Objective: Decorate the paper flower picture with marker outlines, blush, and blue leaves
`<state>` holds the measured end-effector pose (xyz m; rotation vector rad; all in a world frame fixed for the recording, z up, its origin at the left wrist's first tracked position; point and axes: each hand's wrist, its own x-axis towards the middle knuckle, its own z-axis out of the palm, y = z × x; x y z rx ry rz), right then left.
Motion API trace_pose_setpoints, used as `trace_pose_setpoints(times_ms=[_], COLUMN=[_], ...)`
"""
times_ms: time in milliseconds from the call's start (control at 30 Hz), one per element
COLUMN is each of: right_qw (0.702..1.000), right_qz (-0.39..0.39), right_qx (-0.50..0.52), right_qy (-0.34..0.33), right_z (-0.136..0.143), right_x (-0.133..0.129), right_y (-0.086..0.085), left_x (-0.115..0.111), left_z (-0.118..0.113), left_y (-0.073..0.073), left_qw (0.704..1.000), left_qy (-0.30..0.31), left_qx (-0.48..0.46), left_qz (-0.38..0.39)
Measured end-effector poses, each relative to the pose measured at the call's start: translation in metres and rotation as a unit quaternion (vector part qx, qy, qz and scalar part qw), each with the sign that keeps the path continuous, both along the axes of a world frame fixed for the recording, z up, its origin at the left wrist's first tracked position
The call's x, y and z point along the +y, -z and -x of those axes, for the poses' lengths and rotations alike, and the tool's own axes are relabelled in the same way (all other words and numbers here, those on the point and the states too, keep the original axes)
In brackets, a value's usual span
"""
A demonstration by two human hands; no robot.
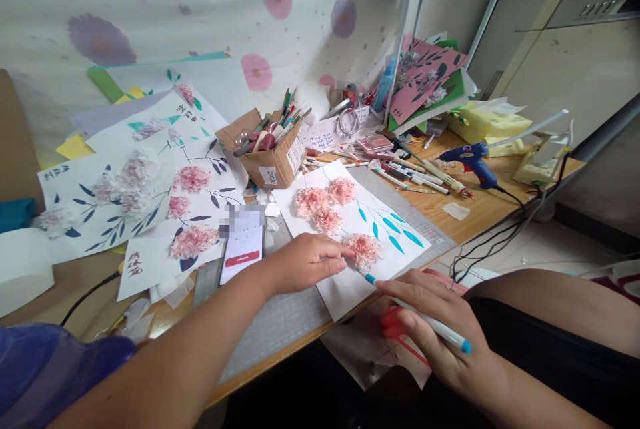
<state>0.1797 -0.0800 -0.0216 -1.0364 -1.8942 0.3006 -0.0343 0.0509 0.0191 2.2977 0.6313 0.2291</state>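
A white sheet of paper (pixel 340 292) lies on the grey cutting mat (pixel 250 332). Several pink ruffled flowers (pixel 327 219) stand out from it, and blue-green leaves (pixel 395 242) on thin stems spread to their right. My left hand (pixel 313 259) rests flat on the sheet, its fingertips touching the nearest pink flower (pixel 363 250). Between the fingers of my right hand (pixel 440 315) is a white marker pen (pixel 440 331) with blue ends. The marker's tip is at the paper just below that flower.
A phone (pixel 243 252) lies left of the sheet. Behind stands a cardboard box (pixel 277 162) of pens and tools. Finished flower pictures (pixel 150 195) cover the left side. Loose pens (pixel 415 172), a blue glue gun (pixel 473 161) and cables (pixel 493 232) lie to the right.
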Motion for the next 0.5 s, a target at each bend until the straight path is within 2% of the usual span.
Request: trace_pose_setpoints(times_ms=[200,500], right_qw=[0.998,0.997], right_qz=[0.051,0.057], right_qx=[0.034,0.007], right_qy=[0.022,0.052], right_z=[0.017,0.022], right_x=[0.010,0.016], right_y=[0.002,0.008], left_x=[0.009,0.015], left_z=[-0.002,-0.003], left_y=[0.002,0.015], left_qw=[0.993,0.961], left_qy=[-0.032,-0.058], left_qx=[-0.027,-0.130], left_qz=[0.111,0.236])
